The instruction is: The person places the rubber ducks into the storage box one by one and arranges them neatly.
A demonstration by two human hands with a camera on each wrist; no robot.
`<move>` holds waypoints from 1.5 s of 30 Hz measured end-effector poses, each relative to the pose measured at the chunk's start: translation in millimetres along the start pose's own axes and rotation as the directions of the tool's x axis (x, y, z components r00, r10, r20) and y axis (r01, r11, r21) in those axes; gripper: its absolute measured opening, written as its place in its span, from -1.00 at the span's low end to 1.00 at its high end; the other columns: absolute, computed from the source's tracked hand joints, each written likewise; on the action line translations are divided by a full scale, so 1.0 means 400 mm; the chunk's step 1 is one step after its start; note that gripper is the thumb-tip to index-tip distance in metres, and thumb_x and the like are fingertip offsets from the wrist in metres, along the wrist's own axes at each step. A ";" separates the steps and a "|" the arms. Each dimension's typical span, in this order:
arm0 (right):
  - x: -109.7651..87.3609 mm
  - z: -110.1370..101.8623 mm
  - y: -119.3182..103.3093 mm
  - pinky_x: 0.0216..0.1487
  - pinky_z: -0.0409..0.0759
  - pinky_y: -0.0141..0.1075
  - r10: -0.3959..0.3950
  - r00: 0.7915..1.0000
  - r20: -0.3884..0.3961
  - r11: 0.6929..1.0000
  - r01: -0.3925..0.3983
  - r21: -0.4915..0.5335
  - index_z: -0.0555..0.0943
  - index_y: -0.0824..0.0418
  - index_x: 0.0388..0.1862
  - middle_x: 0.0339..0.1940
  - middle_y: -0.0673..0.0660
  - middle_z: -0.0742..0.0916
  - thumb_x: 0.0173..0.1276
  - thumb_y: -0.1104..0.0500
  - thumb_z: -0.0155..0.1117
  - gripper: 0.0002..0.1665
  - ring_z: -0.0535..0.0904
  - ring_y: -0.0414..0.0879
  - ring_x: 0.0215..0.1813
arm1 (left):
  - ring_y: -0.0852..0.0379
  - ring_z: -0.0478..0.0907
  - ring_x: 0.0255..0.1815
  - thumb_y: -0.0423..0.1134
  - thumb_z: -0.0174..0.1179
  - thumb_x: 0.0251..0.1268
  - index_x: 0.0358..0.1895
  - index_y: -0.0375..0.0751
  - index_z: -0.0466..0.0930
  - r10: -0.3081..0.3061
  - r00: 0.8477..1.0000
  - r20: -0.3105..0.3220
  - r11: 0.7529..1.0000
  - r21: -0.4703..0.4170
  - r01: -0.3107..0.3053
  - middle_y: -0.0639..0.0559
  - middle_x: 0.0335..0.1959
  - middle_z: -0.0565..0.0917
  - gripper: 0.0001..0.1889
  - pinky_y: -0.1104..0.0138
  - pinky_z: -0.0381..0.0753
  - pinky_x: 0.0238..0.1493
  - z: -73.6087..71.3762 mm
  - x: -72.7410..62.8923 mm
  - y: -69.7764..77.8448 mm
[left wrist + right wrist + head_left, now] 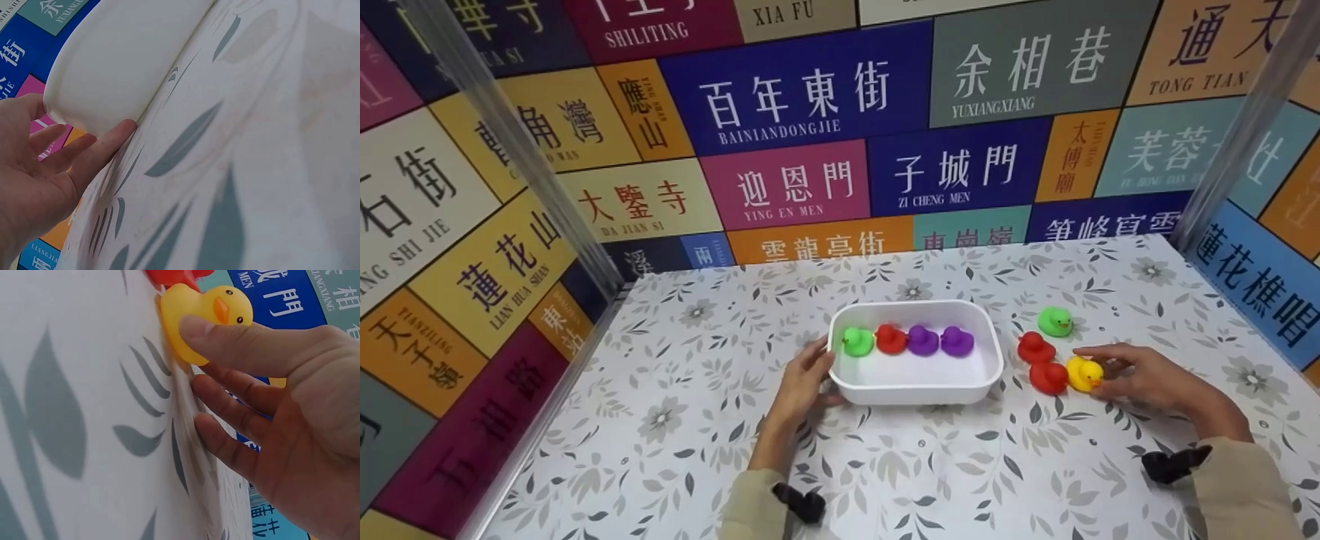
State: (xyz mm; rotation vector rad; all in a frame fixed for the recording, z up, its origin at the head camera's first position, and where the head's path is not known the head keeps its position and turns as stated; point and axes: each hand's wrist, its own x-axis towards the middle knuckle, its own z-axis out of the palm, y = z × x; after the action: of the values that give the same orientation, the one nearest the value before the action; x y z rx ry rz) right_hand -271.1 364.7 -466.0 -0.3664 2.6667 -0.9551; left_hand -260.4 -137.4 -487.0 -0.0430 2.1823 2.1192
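A white plastic tub (916,394) stands on the table, holding a row of rubber ducks: a green duck (858,342), a red duck (891,339) and two purple ducks, one the right-hand purple duck (958,341). My left hand (804,381) rests against the tub's left end; in the left wrist view its fairly straight fingers (104,149) touch the wall low down. To the tub's right, my right hand (1144,379) pinches a yellow rubber duck (1083,373) between thumb and fingers. The right wrist view shows the thumb across the yellow duck's side (177,312).
Right beside the yellow duck sits a red duck (1048,378), with another red duck (1036,347) behind it and a green duck (1056,322) farther back. A leaf-patterned cloth (660,450) covers the table. Walls of coloured name panels (802,90) rise behind and at the sides.
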 end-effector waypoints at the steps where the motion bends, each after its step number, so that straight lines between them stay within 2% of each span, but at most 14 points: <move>1: 0.000 0.001 -0.002 -0.08 0.61 -0.37 -0.008 1.000 -0.001 1.000 0.008 -0.005 0.41 0.17 0.47 0.25 0.42 0.54 0.22 0.01 0.50 -0.14 0.52 0.14 0.10 | -0.36 0.45 0.37 -0.15 0.01 0.56 0.54 -0.13 0.24 0.003 1.000 0.003 1.000 -0.004 -0.003 -0.30 0.48 0.37 -0.45 0.05 0.86 -0.20 0.000 -0.001 -0.001; 3: 0.001 0.004 -0.005 -0.03 0.64 -0.26 -0.046 0.999 -0.009 0.999 0.045 -0.016 0.41 0.18 0.47 0.28 0.41 0.52 0.22 0.01 0.49 -0.14 0.51 0.14 0.10 | -0.36 0.47 0.36 -0.15 0.01 0.56 0.54 -0.14 0.24 0.007 1.000 0.007 1.000 -0.009 -0.007 -0.31 0.47 0.38 -0.45 0.05 0.86 -0.21 0.000 -0.002 -0.001; 5: 0.002 0.006 -0.008 0.11 0.68 0.00 -0.082 0.997 -0.006 0.997 0.082 -0.018 0.42 0.18 0.46 0.36 0.41 0.47 0.25 0.03 0.46 -0.18 0.50 0.22 0.16 | -0.36 0.48 0.35 -0.15 0.01 0.56 0.53 -0.14 0.24 0.010 1.000 0.006 1.000 -0.012 -0.010 -0.32 0.45 0.40 -0.45 0.05 0.86 -0.21 0.000 -0.003 -0.001; 8: 0.003 0.009 -0.012 0.25 0.51 0.37 -0.108 0.994 0.010 0.994 0.108 -0.002 0.45 0.15 0.44 0.46 0.42 0.40 0.28 0.09 0.43 -0.25 0.43 0.38 0.29 | -0.36 0.48 0.35 -0.15 0.00 0.56 0.53 -0.13 0.25 0.006 1.000 0.002 1.000 -0.007 -0.006 -0.32 0.45 0.40 -0.45 0.06 0.87 -0.21 0.000 -0.004 -0.001; 10: 0.005 0.011 -0.012 0.26 0.42 0.48 -0.102 0.995 0.023 0.995 0.101 0.005 0.47 0.14 0.42 0.46 0.43 0.42 0.29 0.12 0.42 -0.28 0.39 0.41 0.33 | -0.37 0.47 0.36 -0.15 0.00 0.56 0.53 -0.13 0.25 0.006 1.000 0.002 1.000 -0.003 -0.006 -0.32 0.46 0.39 -0.46 0.07 0.87 -0.20 0.000 -0.004 -0.001; 14: 0.007 0.014 -0.013 0.14 0.59 0.12 -0.044 0.999 0.019 0.999 0.044 -0.010 0.50 0.13 0.40 0.32 0.39 0.55 0.25 0.10 0.46 -0.28 0.47 0.22 0.17 | -0.37 0.45 0.37 -0.14 0.00 0.56 0.53 -0.12 0.25 0.002 1.000 0.002 1.000 0.005 -0.002 -0.32 0.47 0.38 -0.46 0.08 0.87 -0.20 0.001 -0.003 0.000; 17: 0.008 0.014 -0.015 0.07 0.57 -0.10 0.027 0.999 0.025 1.000 -0.027 -0.008 0.46 0.13 0.43 0.24 0.36 0.57 0.22 0.01 0.49 -0.20 0.46 0.13 0.09 | -0.35 0.47 0.36 -0.14 0.00 0.56 0.53 -0.12 0.25 0.000 1.000 -0.001 1.000 0.006 0.000 -0.32 0.46 0.38 -0.46 0.08 0.87 -0.21 0.002 -0.002 -0.001; 21: 0.009 0.013 -0.017 0.08 0.59 -0.08 0.102 0.994 0.034 0.995 -0.102 0.013 0.40 0.12 0.46 0.23 0.38 0.56 0.17 -0.13 0.51 -0.08 0.48 0.14 0.11 | -0.35 0.48 0.35 -0.15 0.00 0.56 0.53 -0.13 0.25 -0.002 1.000 0.000 1.000 -0.001 0.002 -0.32 0.46 0.39 -0.45 0.07 0.87 -0.20 0.003 0.000 -0.001; 27: 0.009 0.009 -0.020 -0.03 0.65 -0.28 0.102 0.994 0.040 0.990 -0.106 0.097 0.37 0.18 0.43 0.31 0.41 0.53 0.22 -0.14 0.48 -0.10 0.54 0.09 0.10 | -0.36 0.47 0.36 -0.15 0.01 0.56 0.53 -0.13 0.24 0.001 1.000 0.000 1.000 -0.009 -0.001 -0.31 0.47 0.38 -0.45 0.05 0.86 -0.19 0.001 0.000 0.001; 30: 0.005 0.008 -0.021 0.11 0.72 -0.09 0.074 0.997 0.035 0.988 -0.078 0.132 0.35 0.23 0.42 0.38 0.45 0.46 0.28 -0.09 0.44 -0.16 0.53 0.26 0.21 | -0.37 0.46 0.36 -0.15 0.02 0.56 0.54 -0.14 0.24 0.009 1.000 0.005 1.000 -0.004 -0.009 -0.31 0.47 0.38 -0.44 0.05 0.86 -0.20 0.001 -0.002 0.000; 33: 0.002 0.005 -0.026 0.26 0.64 0.19 0.027 1.000 0.001 0.989 -0.027 0.147 0.35 0.26 0.41 0.42 0.52 0.40 0.34 -0.03 0.39 -0.22 0.40 0.48 0.36 | -0.34 0.48 0.36 -0.12 0.01 0.56 0.53 -0.14 0.25 0.020 1.000 0.010 1.000 0.017 -0.020 -0.30 0.45 0.40 -0.45 0.06 0.87 -0.21 0.000 -0.002 0.000; 35: 0.001 0.003 -0.033 0.29 0.62 0.22 0.007 1.000 -0.023 0.986 -0.004 0.166 0.33 0.27 0.43 0.47 0.54 0.33 0.35 -0.01 0.38 -0.22 0.29 0.56 0.42 | -0.33 0.49 0.35 -0.11 0.01 0.56 0.53 -0.13 0.26 0.019 1.000 0.008 0.999 0.028 -0.019 -0.28 0.45 0.41 -0.45 0.09 0.87 -0.21 0.000 -0.001 0.000; 41: 0.006 0.001 -0.073 0.00 0.76 -0.28 0.070 0.997 -0.037 0.964 -0.058 0.261 0.29 0.12 0.53 0.61 0.44 0.14 0.33 -0.07 0.40 -0.13 0.29 0.48 0.44 | -0.35 0.46 0.38 -0.14 -0.01 0.57 0.54 -0.13 0.24 0.009 1.000 0.012 1.000 0.010 -0.009 -0.30 0.47 0.39 -0.45 0.06 0.86 -0.18 0.001 -0.003 0.000; 45: 0.012 0.007 -0.106 -0.06 0.68 -0.36 0.090 0.995 -0.029 0.955 -0.079 0.285 0.32 0.13 0.52 0.59 0.43 0.20 0.31 -0.11 0.40 -0.12 0.37 0.31 0.32 | -0.35 0.46 0.37 -0.14 -0.01 0.57 0.53 -0.13 0.25 0.010 1.000 0.011 1.000 0.015 -0.010 -0.30 0.47 0.38 -0.46 0.07 0.86 -0.17 0.000 -0.002 -0.001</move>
State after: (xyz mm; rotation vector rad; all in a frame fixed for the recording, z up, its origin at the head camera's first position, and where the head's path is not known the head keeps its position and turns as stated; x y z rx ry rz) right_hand -268.7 329.9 -441.4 -0.1687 2.5076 -1.3073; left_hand -259.4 -137.4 -487.2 -0.0196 2.1963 2.1033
